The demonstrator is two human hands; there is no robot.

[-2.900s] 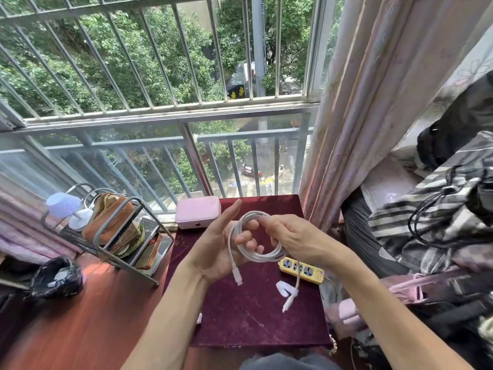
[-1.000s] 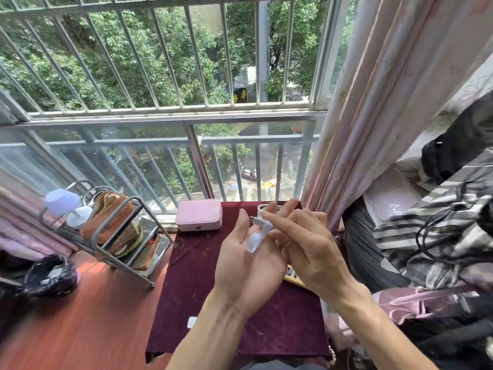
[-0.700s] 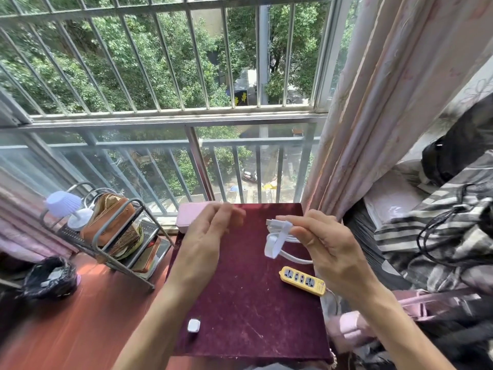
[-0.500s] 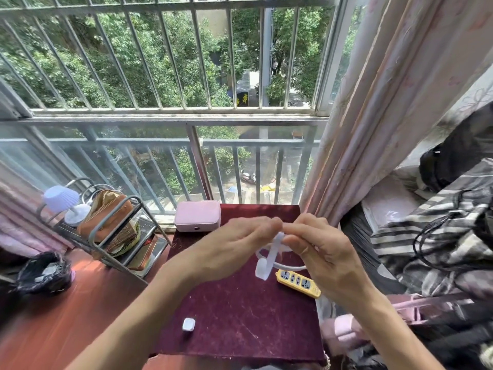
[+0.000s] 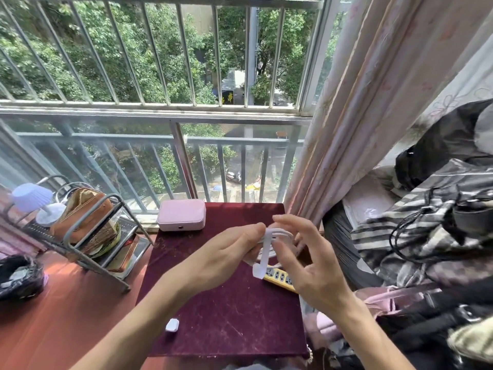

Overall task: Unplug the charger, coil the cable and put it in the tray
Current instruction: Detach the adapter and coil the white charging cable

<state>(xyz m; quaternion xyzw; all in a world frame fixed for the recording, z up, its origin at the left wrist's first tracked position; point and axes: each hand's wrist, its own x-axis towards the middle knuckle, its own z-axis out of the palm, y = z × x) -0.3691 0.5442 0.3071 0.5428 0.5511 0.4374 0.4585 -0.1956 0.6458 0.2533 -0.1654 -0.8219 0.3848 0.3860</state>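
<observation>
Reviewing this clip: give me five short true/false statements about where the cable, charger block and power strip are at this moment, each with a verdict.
1. Both hands hold the coiled white cable above the maroon table. True: the left hand and right hand meet on it.
2. A white strap hangs down from the coil. True.
3. The white charger block is plugged into the yellow power strip. False: it lies loose near the table's front left edge.
4. The pink case is open. False: it is closed.
5. The cable lies on the metal rack. False: it is held in the hands.
</observation>
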